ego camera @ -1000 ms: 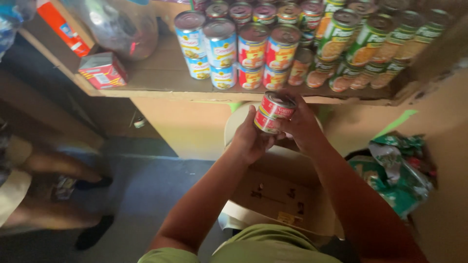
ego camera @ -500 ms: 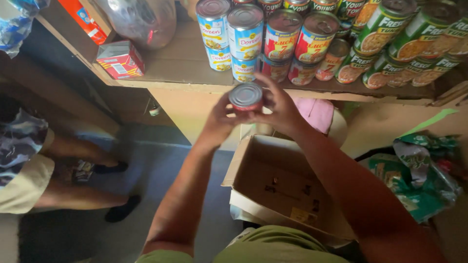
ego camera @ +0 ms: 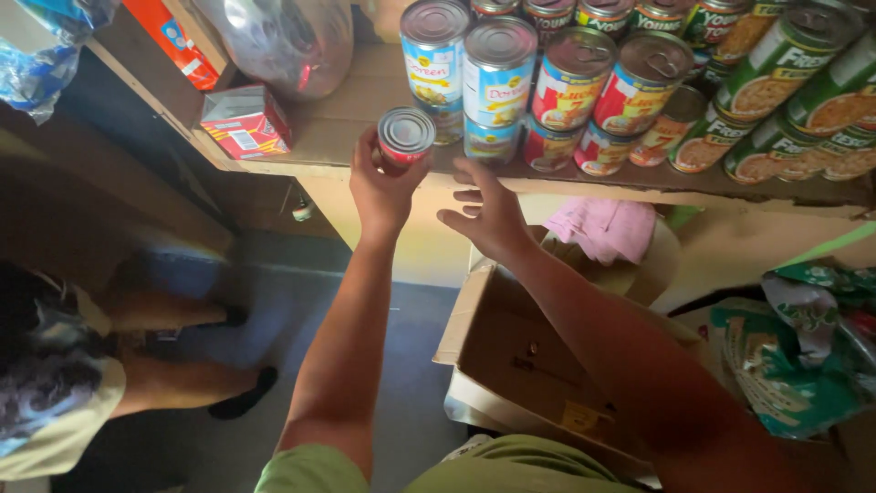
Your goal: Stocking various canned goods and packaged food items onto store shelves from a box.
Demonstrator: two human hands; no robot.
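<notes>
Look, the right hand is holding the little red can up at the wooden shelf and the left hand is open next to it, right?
Not quite. The head view shows the left hand holding the little red can at the wooden shelf. The right hand is the open one next to it, fingers spread, holding nothing.

Your small can (ego camera: 405,137) shows a silver ribbed lid over a red label. At its three o'clock stand blue-and-yellow cans (ego camera: 465,78), then red cans (ego camera: 602,87), then green cans (ego camera: 785,82). At nine o'clock, a red-and-yellow box (ego camera: 245,123).
</notes>
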